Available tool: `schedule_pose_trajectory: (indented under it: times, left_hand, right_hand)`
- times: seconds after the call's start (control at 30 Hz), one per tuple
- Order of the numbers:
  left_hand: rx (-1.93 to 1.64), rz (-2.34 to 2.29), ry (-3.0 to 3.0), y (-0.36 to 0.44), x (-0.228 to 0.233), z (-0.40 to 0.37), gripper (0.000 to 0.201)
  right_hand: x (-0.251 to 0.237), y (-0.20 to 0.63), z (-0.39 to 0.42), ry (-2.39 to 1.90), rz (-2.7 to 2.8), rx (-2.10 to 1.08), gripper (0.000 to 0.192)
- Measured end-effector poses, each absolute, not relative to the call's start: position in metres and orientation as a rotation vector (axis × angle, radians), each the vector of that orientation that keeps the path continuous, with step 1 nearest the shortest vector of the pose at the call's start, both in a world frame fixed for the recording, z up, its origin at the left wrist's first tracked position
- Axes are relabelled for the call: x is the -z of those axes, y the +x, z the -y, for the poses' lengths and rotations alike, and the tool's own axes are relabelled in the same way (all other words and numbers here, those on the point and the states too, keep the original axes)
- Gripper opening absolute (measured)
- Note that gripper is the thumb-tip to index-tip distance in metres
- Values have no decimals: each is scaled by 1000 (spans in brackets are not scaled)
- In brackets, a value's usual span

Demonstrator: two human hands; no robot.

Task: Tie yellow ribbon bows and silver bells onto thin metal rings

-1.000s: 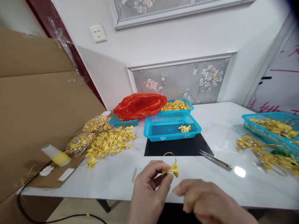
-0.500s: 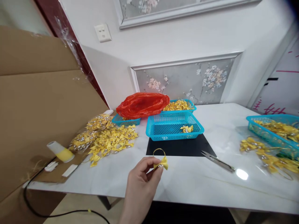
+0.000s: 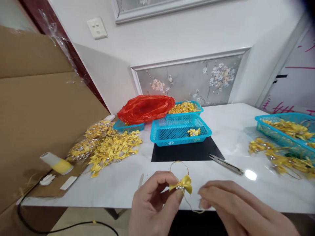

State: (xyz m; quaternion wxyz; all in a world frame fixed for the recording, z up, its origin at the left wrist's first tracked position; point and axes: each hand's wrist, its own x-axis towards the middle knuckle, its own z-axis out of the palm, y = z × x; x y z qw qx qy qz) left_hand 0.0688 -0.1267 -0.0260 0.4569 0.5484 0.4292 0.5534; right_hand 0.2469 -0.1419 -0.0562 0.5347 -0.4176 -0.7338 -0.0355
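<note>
My left hand (image 3: pixel 154 203) pinches a small yellow ribbon bow (image 3: pixel 184 184) with a gold thread loop rising above it. A loose gold thread tail hangs from the bow down to my right hand (image 3: pixel 233 205), whose fingertips pinch the thread's end just right of the bow. Both hands hover over the white table's near edge (image 3: pixel 118 193), in front of a black mat (image 3: pixel 187 152). Beyond the mat stands a blue basket (image 3: pixel 179 132) holding one or two yellow bows.
Thread snips (image 3: pixel 226 164) lie right of the mat. A heap of yellow bows (image 3: pixel 108 147) lies at left, near a yellow thread spool (image 3: pixel 57 163) and a cardboard box (image 3: pixel 36 108). A red plastic bag (image 3: pixel 145 108) covers a basket behind. Another blue basket (image 3: pixel 287 131) with bows sits far right.
My right hand, out of view half a second ago, has come back in and taken the thread tail. My left hand with the bow moved slightly nearer and to the right.
</note>
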Motion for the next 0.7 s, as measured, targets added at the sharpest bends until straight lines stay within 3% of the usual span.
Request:
schedule_pose_trajectory:
  times: [0.1,0.7]
  left_hand:
    - [-1327,-1065,1378,67,25,128,13]
    - [-1299,-1054,1545,60,24,124,23]
  right_hand:
    - [46,234,143,-994,1834,-44,31]
    - [46,234,141,-984,1827,247,19]
